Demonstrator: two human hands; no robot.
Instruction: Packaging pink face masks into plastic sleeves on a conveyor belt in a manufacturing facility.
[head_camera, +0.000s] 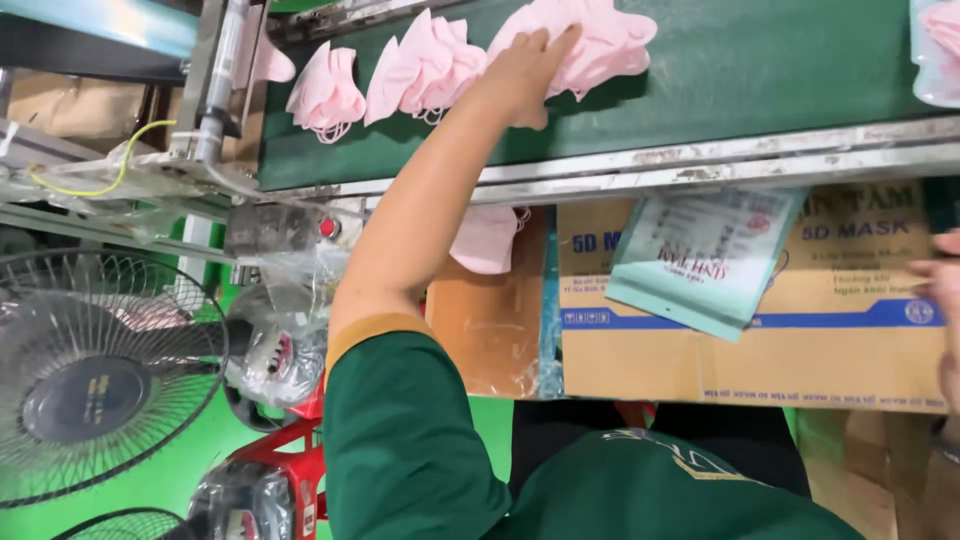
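My left hand (525, 75) reaches out over a dark green conveyor belt (760, 70) and lies on a bunch of pink face masks (610, 40), fingers on top and thumb at the near edge. More pink masks (425, 70) lie in a row to the left of it, the last one (325, 92) near the belt's left end. Only the fingers of my right hand (940, 285) show at the right edge, against a cardboard box (850, 340). A flat pale green pouch (705, 255) leans on that box.
A metal rail (700, 165) edges the belt's near side. Below it hangs another pink mask (485, 240). A floor fan (95, 380) stands at the left over a green floor, beside plastic-wrapped machine parts (275, 330). A clear packet of masks (940, 50) sits top right.
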